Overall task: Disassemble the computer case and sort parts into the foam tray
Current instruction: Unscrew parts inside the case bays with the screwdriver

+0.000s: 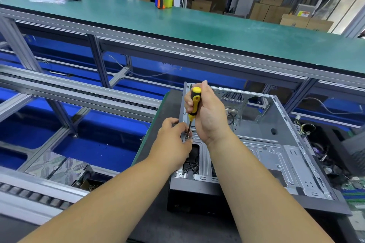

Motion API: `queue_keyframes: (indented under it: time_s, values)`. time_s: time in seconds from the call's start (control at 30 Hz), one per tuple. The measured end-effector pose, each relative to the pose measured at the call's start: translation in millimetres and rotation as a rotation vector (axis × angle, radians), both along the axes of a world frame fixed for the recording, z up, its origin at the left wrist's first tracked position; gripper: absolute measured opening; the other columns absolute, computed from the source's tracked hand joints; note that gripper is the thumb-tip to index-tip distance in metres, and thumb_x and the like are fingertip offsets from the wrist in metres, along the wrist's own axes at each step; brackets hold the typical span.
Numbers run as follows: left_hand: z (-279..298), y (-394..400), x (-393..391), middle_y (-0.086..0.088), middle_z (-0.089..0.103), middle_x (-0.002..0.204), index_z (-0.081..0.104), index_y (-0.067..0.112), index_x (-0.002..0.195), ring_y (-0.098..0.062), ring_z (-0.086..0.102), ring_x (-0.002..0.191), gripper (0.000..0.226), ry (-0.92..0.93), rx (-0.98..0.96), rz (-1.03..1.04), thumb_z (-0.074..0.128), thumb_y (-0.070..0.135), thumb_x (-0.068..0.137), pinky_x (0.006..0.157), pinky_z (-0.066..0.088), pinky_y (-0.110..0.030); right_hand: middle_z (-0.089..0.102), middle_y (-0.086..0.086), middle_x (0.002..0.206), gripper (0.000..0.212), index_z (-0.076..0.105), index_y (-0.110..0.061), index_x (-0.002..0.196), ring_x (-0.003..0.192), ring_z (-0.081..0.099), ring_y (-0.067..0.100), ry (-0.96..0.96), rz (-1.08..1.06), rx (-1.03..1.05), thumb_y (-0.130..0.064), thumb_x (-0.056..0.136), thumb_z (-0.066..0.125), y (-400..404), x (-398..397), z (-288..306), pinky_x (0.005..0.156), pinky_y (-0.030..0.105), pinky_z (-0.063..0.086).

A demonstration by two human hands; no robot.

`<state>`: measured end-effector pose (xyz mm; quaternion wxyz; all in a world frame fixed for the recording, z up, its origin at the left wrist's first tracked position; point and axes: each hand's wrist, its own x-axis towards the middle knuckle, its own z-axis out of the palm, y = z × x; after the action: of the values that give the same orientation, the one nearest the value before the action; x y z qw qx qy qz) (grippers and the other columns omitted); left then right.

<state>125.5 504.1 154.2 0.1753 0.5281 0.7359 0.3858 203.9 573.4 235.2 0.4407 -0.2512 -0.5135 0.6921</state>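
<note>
My left hand (173,140) pinches at the case's left rail, fingertips curled right beside the screwdriver tip, so a loosened screw cannot drop into the chassis; whether a screw is already between them I cannot tell. Just right of it, my right hand (205,112) wraps the yellow-and-black screwdriver (194,104), held nearly upright so the blade bears straight down on the rail. The computer case (266,144) lies open on its side on the dark tabletop (154,140), giving me reach from above. Farther right, loose cables and a green circuit board (353,185) sit beside the case; I judge those already removed.
</note>
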Motion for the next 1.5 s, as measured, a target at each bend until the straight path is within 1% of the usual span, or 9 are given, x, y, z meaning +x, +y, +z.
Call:
queue_keyframes:
  time_s: [0.13, 0.33, 0.47, 0.67, 0.87, 0.97, 1.13, 1.33, 1.5]
  values:
    - [0, 0, 0, 0.016, 0.031, 0.121, 0.051, 0.040, 0.090, -0.012, 0.041, 0.114, 0.017, 0.000, 0.000, -0.006, 0.065, 0.031, 0.086, 0.084, 0.039, -0.025, 0.046, -0.003, 0.062, 0.033, 0.048, -0.016, 0.086, 0.055, 0.037, 0.011, 0.063, 0.058, 0.001, -0.045, 0.101, 0.040, 3, 2, -1, 0.057, 0.022, 0.034]
    - [-2, 1, 0, 0.017, 0.032, 0.118, 0.058, 0.035, 0.090, -0.012, 0.042, 0.113, 0.011, -0.025, -0.002, 0.005, 0.066, 0.030, 0.085, 0.086, 0.049, -0.034, 0.059, -0.002, 0.075, 0.018, 0.054, -0.016, 0.084, 0.069, 0.054, 0.016, -0.036, 0.057, 0.065, -0.030, 0.096, 0.051, 7, 14, 1, 0.071, 0.028, 0.046]
    - [-2, 1, 0, 0.018, 0.031, 0.116, 0.059, 0.036, 0.089, -0.010, 0.041, 0.112, 0.011, -0.027, 0.004, 0.006, 0.067, 0.030, 0.085, 0.086, 0.047, -0.031, 0.064, -0.003, 0.079, 0.025, 0.067, -0.015, 0.085, 0.076, 0.061, 0.018, -0.094, 0.036, 0.043, -0.022, 0.102, 0.050, 6, 16, 6, 0.080, 0.033, 0.048]
    - [-2, 0, 0, 0.018, 0.032, 0.116, 0.058, 0.035, 0.088, -0.011, 0.042, 0.111, 0.011, -0.037, 0.008, 0.005, 0.067, 0.029, 0.085, 0.083, 0.048, -0.030, 0.060, 0.004, 0.075, 0.036, 0.068, -0.003, 0.100, 0.071, 0.055, 0.015, 0.009, 0.051, -0.035, -0.025, 0.106, 0.040, 4, 14, 6, 0.072, 0.028, 0.048]
    - [-2, 0, 0, 0.014, 0.032, 0.122, 0.051, 0.040, 0.089, -0.012, 0.042, 0.113, 0.019, -0.015, 0.008, -0.007, 0.066, 0.030, 0.086, 0.083, 0.043, -0.027, 0.047, 0.002, 0.067, 0.032, 0.052, -0.009, 0.098, 0.061, 0.043, 0.013, 0.086, 0.042, -0.031, -0.033, 0.107, 0.032, -1, 5, -2, 0.062, 0.024, 0.037]
    - [-2, 0, 0, 0.017, 0.031, 0.120, 0.052, 0.040, 0.089, -0.011, 0.042, 0.112, 0.017, -0.014, 0.005, 0.002, 0.065, 0.029, 0.085, 0.081, 0.044, -0.028, 0.044, 0.000, 0.067, 0.032, 0.048, -0.013, 0.095, 0.061, 0.039, 0.013, 0.120, 0.095, -0.016, -0.044, 0.099, 0.040, -1, 7, -3, 0.062, 0.025, 0.035]
    - [-4, 1, 0, 0.019, 0.031, 0.116, 0.056, 0.036, 0.088, -0.011, 0.042, 0.109, 0.012, -0.015, 0.006, 0.014, 0.066, 0.031, 0.084, 0.080, 0.048, -0.030, 0.051, -0.001, 0.069, 0.020, 0.047, -0.013, 0.089, 0.064, 0.045, 0.016, 0.058, 0.091, 0.027, -0.027, 0.102, 0.042, 6, 12, -3, 0.069, 0.030, 0.035]
    - [-5, 2, -1, 0.018, 0.032, 0.118, 0.058, 0.037, 0.089, -0.011, 0.041, 0.112, 0.012, -0.023, 0.009, 0.012, 0.067, 0.030, 0.085, 0.082, 0.047, -0.030, 0.063, -0.001, 0.084, 0.026, 0.063, -0.011, 0.089, 0.076, 0.058, 0.017, -0.059, 0.089, 0.082, -0.025, 0.101, 0.045, 6, 15, 0, 0.080, 0.033, 0.042]
    - [-6, 2, -1, 0.019, 0.031, 0.116, 0.058, 0.037, 0.089, -0.011, 0.041, 0.111, 0.012, -0.025, 0.007, 0.007, 0.066, 0.029, 0.084, 0.083, 0.049, -0.031, 0.061, 0.005, 0.082, 0.035, 0.066, -0.006, 0.088, 0.075, 0.056, 0.019, -0.025, 0.044, -0.012, -0.022, 0.105, 0.041, 7, 15, 5, 0.076, 0.033, 0.047]
